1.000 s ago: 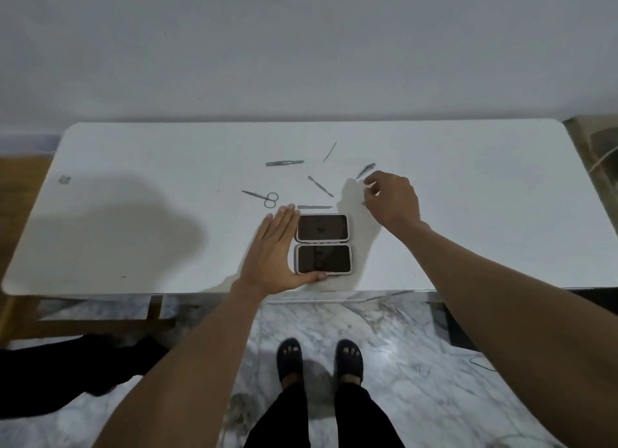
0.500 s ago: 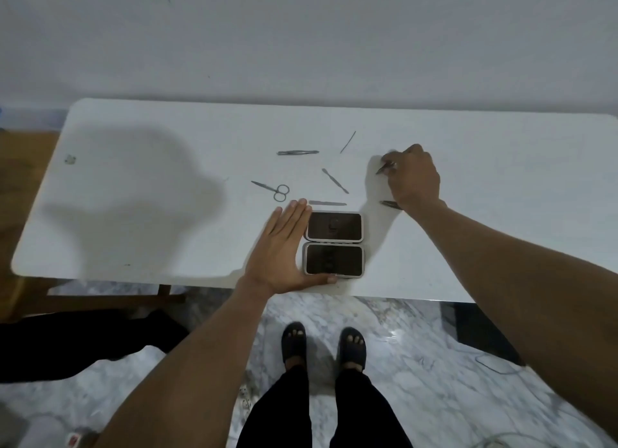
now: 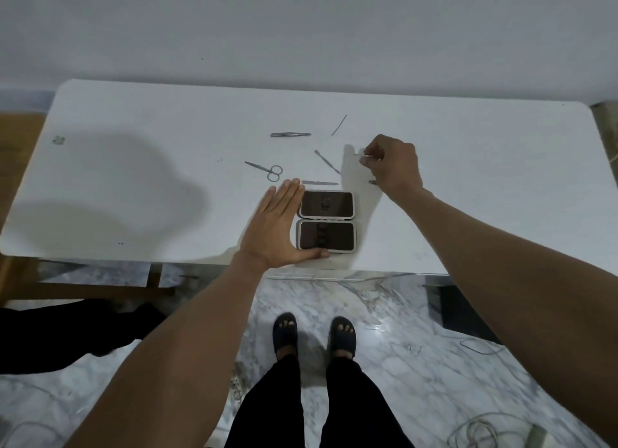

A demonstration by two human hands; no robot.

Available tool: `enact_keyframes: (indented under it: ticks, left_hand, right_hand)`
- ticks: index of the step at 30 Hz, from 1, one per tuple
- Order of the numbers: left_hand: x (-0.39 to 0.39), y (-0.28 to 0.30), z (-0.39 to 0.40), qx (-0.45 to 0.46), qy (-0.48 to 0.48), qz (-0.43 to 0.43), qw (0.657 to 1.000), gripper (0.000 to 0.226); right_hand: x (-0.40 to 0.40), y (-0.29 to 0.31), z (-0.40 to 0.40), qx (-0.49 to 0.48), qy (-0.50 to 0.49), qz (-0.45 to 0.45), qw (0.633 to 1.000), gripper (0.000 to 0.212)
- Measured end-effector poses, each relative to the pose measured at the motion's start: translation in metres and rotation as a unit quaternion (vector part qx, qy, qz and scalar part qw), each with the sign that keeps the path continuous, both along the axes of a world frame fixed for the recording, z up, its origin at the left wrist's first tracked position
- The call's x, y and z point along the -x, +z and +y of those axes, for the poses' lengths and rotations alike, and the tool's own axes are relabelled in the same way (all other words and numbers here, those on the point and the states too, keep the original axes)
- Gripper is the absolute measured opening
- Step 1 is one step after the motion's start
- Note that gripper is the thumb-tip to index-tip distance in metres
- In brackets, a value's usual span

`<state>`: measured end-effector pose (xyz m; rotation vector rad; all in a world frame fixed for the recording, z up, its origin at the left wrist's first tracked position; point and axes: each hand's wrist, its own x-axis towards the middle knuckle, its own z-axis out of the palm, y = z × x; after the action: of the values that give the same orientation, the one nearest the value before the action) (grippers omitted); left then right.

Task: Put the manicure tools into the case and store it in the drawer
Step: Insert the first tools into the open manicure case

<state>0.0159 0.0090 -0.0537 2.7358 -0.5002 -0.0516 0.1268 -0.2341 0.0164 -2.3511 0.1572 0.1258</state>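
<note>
So the manicure case (image 3: 326, 222) is lying wide open near the front edge of the white table (image 3: 133, 180), both halves flat with the dark lining facing up. The left hand (image 3: 279, 228) is flat against the case's left side, fingers straight and pressed together, with the thumb hooked along the near edge of the lower half.

The right hand (image 3: 394, 166) is off to the right and a bit further back, curled up and pinching a small thin metal tool (image 3: 367, 155) between thumb and fingertips. Can't really tell which tool it is, too small. There's another bit of metal (image 3: 373, 182) poking out just under that hand on the table.

The rest is scattered behind the case: small scissors (image 3: 266, 169), tweezers (image 3: 290, 134), a thin needle-like pick (image 3: 339, 125), a cuticle pusher (image 3: 327, 161) lying at an angle, and a flat nail file (image 3: 319, 183) just beyond the case's far edge.
</note>
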Motion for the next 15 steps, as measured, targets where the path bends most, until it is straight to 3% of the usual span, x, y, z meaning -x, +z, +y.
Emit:
enact_keyframes:
  ticks: [4, 8, 15]
  left_hand:
    - [0.000, 0.000, 0.001, -0.008, -0.004, 0.004, 1.000, 0.138]
    - [0.001, -0.001, 0.001, -0.012, -0.003, 0.005, 1.000, 0.136]
    - [0.005, 0.001, 0.001, -0.024, -0.009, 0.018, 1.000, 0.138]
  right_hand:
    - [0.020, 0.001, 0.007, -0.015, 0.011, -0.007, 1.000, 0.006]
    - [0.051, 0.003, 0.013, -0.013, 0.028, 0.008, 0.999, 0.022]
    - [0.111, 0.001, 0.017, 0.046, 0.078, 0.013, 0.996, 0.015]
